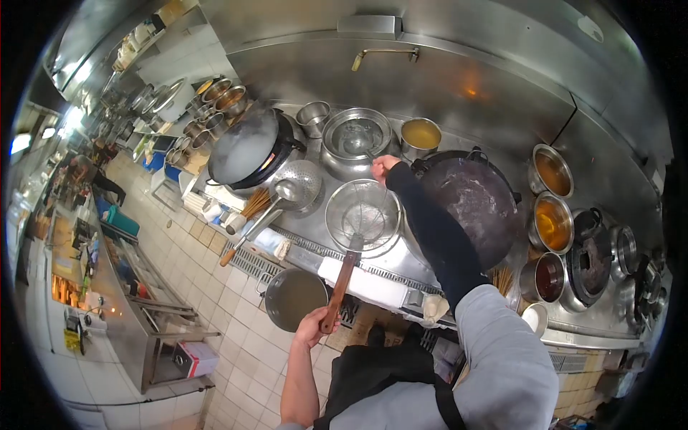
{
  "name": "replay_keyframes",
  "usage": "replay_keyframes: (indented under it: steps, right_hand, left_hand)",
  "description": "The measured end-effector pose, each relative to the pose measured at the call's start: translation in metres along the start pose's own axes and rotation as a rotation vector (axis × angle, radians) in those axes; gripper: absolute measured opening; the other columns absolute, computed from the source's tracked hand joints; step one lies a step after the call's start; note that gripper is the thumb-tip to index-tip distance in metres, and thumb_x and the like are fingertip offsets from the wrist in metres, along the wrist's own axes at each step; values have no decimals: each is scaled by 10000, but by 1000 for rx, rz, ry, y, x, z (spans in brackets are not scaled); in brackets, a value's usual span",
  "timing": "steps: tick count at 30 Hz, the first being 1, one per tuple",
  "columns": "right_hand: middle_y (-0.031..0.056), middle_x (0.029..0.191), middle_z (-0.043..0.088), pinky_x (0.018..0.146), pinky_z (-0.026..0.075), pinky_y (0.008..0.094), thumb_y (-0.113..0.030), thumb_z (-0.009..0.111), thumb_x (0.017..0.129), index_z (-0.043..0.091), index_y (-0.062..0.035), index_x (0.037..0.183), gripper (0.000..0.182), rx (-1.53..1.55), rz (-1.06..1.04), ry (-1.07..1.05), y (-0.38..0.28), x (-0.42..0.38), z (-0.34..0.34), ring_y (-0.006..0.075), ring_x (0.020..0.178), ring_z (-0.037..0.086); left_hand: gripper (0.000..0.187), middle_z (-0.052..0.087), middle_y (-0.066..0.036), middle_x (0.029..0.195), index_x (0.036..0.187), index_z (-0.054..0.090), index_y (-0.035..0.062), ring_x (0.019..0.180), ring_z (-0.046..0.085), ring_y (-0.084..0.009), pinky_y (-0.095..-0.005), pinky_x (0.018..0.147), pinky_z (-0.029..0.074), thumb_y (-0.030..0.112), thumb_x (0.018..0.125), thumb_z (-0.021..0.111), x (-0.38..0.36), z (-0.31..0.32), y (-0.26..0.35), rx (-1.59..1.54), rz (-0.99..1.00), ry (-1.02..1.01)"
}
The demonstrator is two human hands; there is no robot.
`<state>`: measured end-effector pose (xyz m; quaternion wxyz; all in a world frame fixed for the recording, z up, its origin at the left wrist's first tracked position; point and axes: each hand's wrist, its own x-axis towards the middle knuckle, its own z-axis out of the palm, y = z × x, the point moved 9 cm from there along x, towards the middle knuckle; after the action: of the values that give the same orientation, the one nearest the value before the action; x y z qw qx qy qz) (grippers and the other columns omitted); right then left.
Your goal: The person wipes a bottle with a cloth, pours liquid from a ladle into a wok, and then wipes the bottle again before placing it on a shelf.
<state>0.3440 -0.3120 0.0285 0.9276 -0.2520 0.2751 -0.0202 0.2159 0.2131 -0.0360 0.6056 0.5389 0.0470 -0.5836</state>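
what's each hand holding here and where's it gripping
The left hand grips the wire skimmer at the lower end of its wooden handle. The right hand reaches toward the water basin; any hold cannot be told.

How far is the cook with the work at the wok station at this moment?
Done: the steaming wok sits on its burner and the dark wok looks empty. In hand: the left hand grips the wooden handle of the wire skimmer, whose basket looks empty, while the right hand reaches to the water pot. Left: nothing is in the skimmer yet; the ladle lies unused.
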Motion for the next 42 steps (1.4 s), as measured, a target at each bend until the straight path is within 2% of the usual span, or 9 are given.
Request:
replay_keyframes:
  steps: [4, 14, 21, 24, 26, 31, 34, 38, 42]
  right_hand:
    - [-18, 627, 427, 405, 366, 239, -56, 587, 988, 414, -86, 790, 265, 482, 3, -126, 14, -77, 27, 90, 488, 432]
    - [-11, 803, 499, 404, 310, 187, -123, 558, 1060, 541, 13, 1108, 145, 219, -210, 35, 20, -358, -13, 14, 557, 417]
    - [-41, 748, 479, 412, 270, 179, -125, 561, 1049, 540, -41, 927, 150, 118, -135, 414, 46, -466, -80, 2, 532, 406]
    - [-3, 683, 523, 391, 315, 244, -127, 622, 1008, 541, -51, 819, 219, -299, -207, 640, 57, -489, -111, 68, 495, 460]
    - [64, 685, 575, 440, 435, 335, -141, 696, 947, 578, 7, 855, 212, -788, -251, 840, 51, -500, -106, 154, 528, 569]
    - [312, 906, 692, 818, 552, 554, -161, 726, 880, 583, 55, 1243, 446, -1623, -720, 1102, 14, -471, -57, 521, 942, 673]
    - [230, 835, 704, 716, 563, 509, -164, 719, 900, 576, 59, 1270, 455, -1303, -946, 817, 5, -384, -69, 443, 771, 705]
    - [45, 732, 594, 520, 481, 387, -136, 706, 924, 638, 15, 1198, 320, -556, -437, 339, 13, -251, -37, 176, 536, 549]
    - [271, 942, 743, 812, 577, 507, -148, 676, 885, 709, 61, 994, 237, -1482, -756, 708, -37, -140, -11, 433, 877, 734]
  left_hand:
    - [335, 726, -154, 1118, 1319, 575, 10, 933, 733, -254, -390, 806, 616, 258, 1112, 490, -6, -44, -18, -57, 41, 191]
    - [287, 701, -209, 953, 1148, 625, -51, 752, 707, -308, -407, 698, 622, 206, 1078, 518, -24, -249, -241, 291, -486, 482]
    - [275, 622, -125, 804, 1194, 632, -60, 589, 570, -203, -355, 503, 466, 37, 1024, 440, -12, -275, -315, 813, -496, 14]
    - [210, 620, -125, 784, 1123, 621, -63, 579, 573, -214, -378, 504, 478, 49, 1021, 475, -26, -249, -254, 93, -499, 283]
    - [216, 660, -158, 820, 1151, 586, -87, 636, 653, -259, -410, 555, 559, 83, 1030, 530, -5, -250, -235, 358, -423, 331]
    - [263, 698, -187, 925, 1223, 561, -72, 753, 722, -295, -405, 634, 625, 113, 1038, 529, 15, -212, -167, 258, -258, 450]
    - [207, 701, -161, 956, 1165, 591, -29, 790, 723, -275, -389, 665, 623, 124, 1039, 530, 6, -195, -154, 234, -230, 481]
    - [204, 701, -190, 948, 1155, 586, -39, 800, 730, -314, -417, 671, 631, 118, 1034, 540, -10, -179, -180, 147, -274, 465]
    - [203, 702, -187, 909, 1113, 599, -56, 762, 717, -305, -433, 663, 626, 125, 1041, 543, -47, -174, -231, 65, -319, 575]
